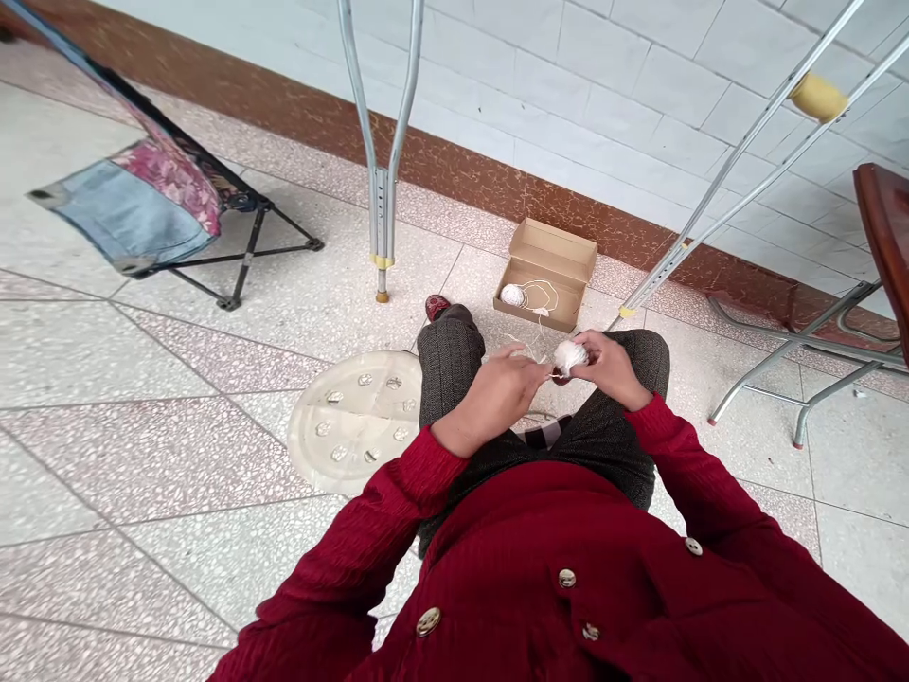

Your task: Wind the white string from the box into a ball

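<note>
A fluffy white ball of yarn [571,356] sits in my right hand [612,367], with the fingers wrapped round its side. Close beside it, my left hand [506,390] has its thumb and fingers pinched on a thin strand of yarn [552,372]. Loose pale strands also show above the left hand's fingers. Beyond my knees an open cardboard box [543,244] stands on the floor, with another white yarn ball [512,295] and a loop of yarn in it. A strand runs over the box's front edge toward my hands.
Left of my knee is a round cream stool [312,426] with holes. A folding chair [152,223] stands at far left. Two metal crutches, a left one [382,204] and a right one [692,232], lean on the tiled wall. A metal-legged wooden chair [884,237] stands at right.
</note>
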### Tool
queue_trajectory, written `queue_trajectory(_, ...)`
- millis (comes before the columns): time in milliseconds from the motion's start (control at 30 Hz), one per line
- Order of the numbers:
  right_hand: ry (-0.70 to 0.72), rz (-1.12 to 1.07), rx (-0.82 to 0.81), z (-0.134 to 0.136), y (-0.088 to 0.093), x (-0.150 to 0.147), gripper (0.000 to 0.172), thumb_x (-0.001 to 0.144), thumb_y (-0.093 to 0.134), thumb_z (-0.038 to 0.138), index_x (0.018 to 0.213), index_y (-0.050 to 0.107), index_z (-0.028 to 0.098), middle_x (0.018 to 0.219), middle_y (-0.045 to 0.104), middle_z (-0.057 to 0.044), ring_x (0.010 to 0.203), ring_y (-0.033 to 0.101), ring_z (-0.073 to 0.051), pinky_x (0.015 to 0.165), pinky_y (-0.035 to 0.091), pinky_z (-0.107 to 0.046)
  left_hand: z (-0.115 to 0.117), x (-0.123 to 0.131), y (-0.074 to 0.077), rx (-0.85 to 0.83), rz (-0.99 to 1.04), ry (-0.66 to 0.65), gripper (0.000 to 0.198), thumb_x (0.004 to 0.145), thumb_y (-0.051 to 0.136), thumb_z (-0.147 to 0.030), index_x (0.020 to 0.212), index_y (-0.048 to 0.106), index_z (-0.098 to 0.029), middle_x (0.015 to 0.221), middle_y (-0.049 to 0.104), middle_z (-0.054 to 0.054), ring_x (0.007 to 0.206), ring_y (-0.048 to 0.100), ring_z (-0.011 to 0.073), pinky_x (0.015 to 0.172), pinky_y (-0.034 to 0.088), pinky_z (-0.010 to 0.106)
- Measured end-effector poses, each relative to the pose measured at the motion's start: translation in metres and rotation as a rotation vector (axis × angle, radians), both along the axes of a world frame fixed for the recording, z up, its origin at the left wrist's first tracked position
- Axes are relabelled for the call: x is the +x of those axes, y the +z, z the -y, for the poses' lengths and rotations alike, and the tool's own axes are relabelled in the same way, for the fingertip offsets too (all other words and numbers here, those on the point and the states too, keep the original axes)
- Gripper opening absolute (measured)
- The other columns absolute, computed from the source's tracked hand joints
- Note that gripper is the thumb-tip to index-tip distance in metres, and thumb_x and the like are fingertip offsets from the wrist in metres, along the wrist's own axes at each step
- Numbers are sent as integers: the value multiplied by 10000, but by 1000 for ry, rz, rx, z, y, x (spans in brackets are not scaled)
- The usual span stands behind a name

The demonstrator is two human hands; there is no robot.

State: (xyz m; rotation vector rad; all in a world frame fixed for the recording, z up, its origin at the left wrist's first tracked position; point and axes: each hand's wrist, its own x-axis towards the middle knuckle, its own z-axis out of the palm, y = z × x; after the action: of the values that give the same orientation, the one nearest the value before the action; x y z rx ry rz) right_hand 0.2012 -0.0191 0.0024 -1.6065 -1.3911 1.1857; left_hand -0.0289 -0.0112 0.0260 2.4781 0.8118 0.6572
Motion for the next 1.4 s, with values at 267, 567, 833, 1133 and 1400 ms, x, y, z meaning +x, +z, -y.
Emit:
queue_trajectory(267,262,-585,-374,36,32,-9,423,606,818,158,1002,672,189,824,657,18,693,572,-121,605,459,-231,-18,5,-16,-113,72,-21,289,1007,425,-211,873,681,-195,866,725,12,877,663,157,1146,362,431)
queue_trajectory(567,-248,-475,-103,9,53,13,338,665,783,296,937,610,195,712,671,7,553,557,-122,508,421,-238,12,11,-36,-574,86,7,398,998,436,-321,668,597,-167,699,644,1,698,585,134,711,413,232)
queue_trajectory(833,-19,311,103,4,1,-3,366,642,713,195,996,624,222,776,637,34,649,537,-140,624,401,-260,9,3,-4,-287,-92,5,342,1008,427,-299,797,670,-183,715,662,41,714,606,172,705,429,264)
queue_trajectory(1133,347,-551,-408,38,24,-2,452,583,835,175,1007,678,171,859,681,2,721,584,-132,663,458,-244,-14,4,-13,-253,64,-64,369,1014,413,-285,738,639,-191,708,647,6,750,604,156,845,470,273)
queue_trajectory(1400,-21,-748,-346,35,52,3,398,625,800,192,1009,697,189,744,667,3,546,528,-108,471,404,-224,-9,4,-11,-565,224,15,387,1000,447,-349,713,623,-158,698,640,-6,689,584,121,696,421,214)
